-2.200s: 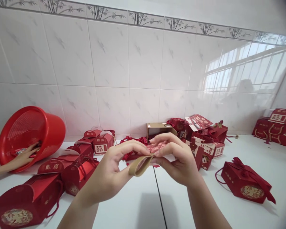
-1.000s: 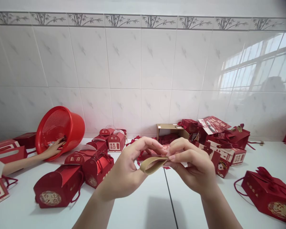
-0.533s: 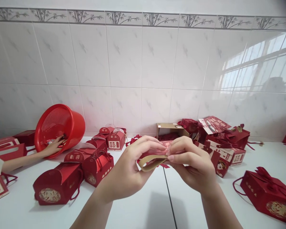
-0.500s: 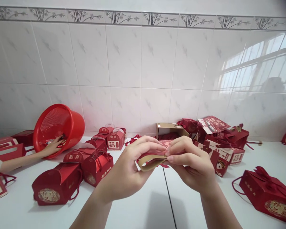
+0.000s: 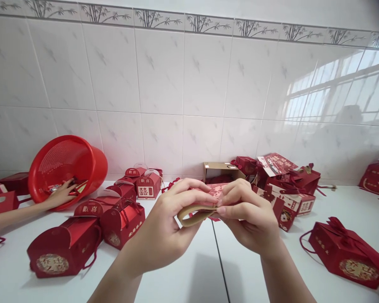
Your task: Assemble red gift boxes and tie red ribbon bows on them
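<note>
Between my two hands, above the table, is a red printed cardboard gift box (image 5: pixel 215 190), folded over so its tan inner side shows as a flattened loop. My left hand (image 5: pixel 173 223) curls round its left end, fingers on top and thumb below. On the other side my right hand (image 5: pixel 248 214) pinches the edges together between thumb and fingers. The fingers hide much of the box. Red ribbon or cord shows just beneath it. Behind my hands stands an open brown carton (image 5: pixel 222 166) with red things inside.
At left, another person's hand (image 5: pixel 62 194) reaches into a tipped red plastic basket (image 5: pixel 97 168) holding small items. Made-up red boxes (image 5: pixel 65 248) with cord handles stand in front of it. At right are a pile of red boxes (image 5: pixel 290 198) and a ribboned box (image 5: pixel 347 252).
My view has turned slightly right, so the surroundings sit further left. The tan loop looks a little flatter. Both my hands keep their hold.
</note>
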A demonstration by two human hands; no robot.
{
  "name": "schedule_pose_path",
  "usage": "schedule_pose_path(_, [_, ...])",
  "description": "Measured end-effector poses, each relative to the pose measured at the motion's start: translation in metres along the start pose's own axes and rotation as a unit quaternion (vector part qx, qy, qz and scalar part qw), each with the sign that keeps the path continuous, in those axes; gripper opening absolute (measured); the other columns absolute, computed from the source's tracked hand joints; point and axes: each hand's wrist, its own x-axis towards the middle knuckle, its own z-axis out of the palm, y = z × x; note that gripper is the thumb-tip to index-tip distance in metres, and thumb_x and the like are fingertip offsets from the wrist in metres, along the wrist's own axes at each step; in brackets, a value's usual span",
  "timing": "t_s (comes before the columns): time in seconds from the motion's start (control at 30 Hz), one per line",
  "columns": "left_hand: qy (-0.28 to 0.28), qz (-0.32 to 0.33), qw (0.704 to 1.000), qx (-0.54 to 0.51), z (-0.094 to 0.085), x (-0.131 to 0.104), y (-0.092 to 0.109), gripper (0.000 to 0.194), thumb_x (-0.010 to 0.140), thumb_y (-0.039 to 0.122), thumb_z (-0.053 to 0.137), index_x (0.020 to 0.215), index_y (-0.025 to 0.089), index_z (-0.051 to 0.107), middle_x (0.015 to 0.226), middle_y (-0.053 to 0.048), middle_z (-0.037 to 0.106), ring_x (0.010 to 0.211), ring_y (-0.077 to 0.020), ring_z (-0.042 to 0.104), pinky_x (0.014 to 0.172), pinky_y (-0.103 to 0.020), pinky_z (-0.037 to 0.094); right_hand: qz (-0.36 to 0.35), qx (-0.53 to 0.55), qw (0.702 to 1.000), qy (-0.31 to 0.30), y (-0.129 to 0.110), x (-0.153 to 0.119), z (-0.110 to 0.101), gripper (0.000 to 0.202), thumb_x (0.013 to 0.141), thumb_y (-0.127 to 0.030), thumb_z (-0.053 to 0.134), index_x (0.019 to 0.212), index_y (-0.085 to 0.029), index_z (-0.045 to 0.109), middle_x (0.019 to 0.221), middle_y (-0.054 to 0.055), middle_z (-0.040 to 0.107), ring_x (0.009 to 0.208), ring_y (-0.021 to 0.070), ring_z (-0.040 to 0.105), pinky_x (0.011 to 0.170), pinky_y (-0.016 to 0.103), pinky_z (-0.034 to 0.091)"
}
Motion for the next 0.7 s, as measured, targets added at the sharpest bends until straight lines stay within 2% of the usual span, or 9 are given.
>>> schedule_pose_path(0.2, [0.041,0.026,0.999,0.017,0.003,0.002,-0.002,0.023,0.080,0.004,0.058,0.093,0.021,0.066,0.101,-0.005,0.061,0.104,-0.0167,0.058,0.087,-0.025,0.051,0.014,0.006,1.000,0.022,0.000,0.000,0.000,0.026,0.078,0.001,0.058,0.082,-0.025,0.059,0.071,-0.001,0.058,0.069,0.0150,0.056,0.066,0.036,0.045])
schedule_pose_path(0.37, [0.062,0.034,0.997,-0.007,0.008,0.001,-0.005,0.027,0.077,0.000,0.056,0.091,0.022,0.064,0.099,-0.004,0.060,0.101,-0.0163,0.059,0.083,-0.025,0.052,0.051,0.012,0.996,0.070,0.002,-0.002,0.007,0.023,0.076,-0.002,0.062,0.080,-0.024,0.058,0.070,-0.001,0.058,0.069,0.0158,0.058,0.067,0.037,0.046])
schedule_pose_path(0.53, [0.052,-0.065,0.995,-0.061,0.006,0.006,-0.017,0.019,0.076,0.005,0.055,0.087,0.019,0.062,0.107,-0.006,0.059,0.101,-0.0196,0.062,0.073,-0.026,0.056,0.122,0.015,0.987,0.101,0.011,-0.005,0.029,0.018,0.078,-0.006,0.062,0.074,-0.022,0.054,0.070,0.000,0.058,0.070,0.0156,0.058,0.066,0.034,0.046])
schedule_pose_path(0.6, [0.028,-0.098,0.992,-0.068,0.000,0.010,-0.023,0.017,0.078,0.010,0.057,0.090,0.018,0.065,0.110,-0.008,0.060,0.103,-0.0208,0.061,0.079,-0.029,0.056,0.178,0.023,0.979,0.100,0.015,-0.007,0.035,0.015,0.077,-0.009,0.062,0.074,-0.021,0.054,0.071,0.000,0.059,0.069,0.0153,0.058,0.064,0.032,0.046])
schedule_pose_path(0.7, [-0.023,-0.142,0.987,-0.070,-0.010,0.013,-0.025,0.028,0.081,0.017,0.060,0.109,0.019,0.064,0.116,-0.008,0.063,0.110,-0.0218,0.059,0.094,-0.033,0.051,0.283,0.057,0.952,0.101,0.018,-0.006,0.037,0.011,0.076,-0.017,0.066,0.074,-0.020,0.055,0.070,0.000,0.061,0.066,0.0142,0.058,0.061,0.029,0.047])
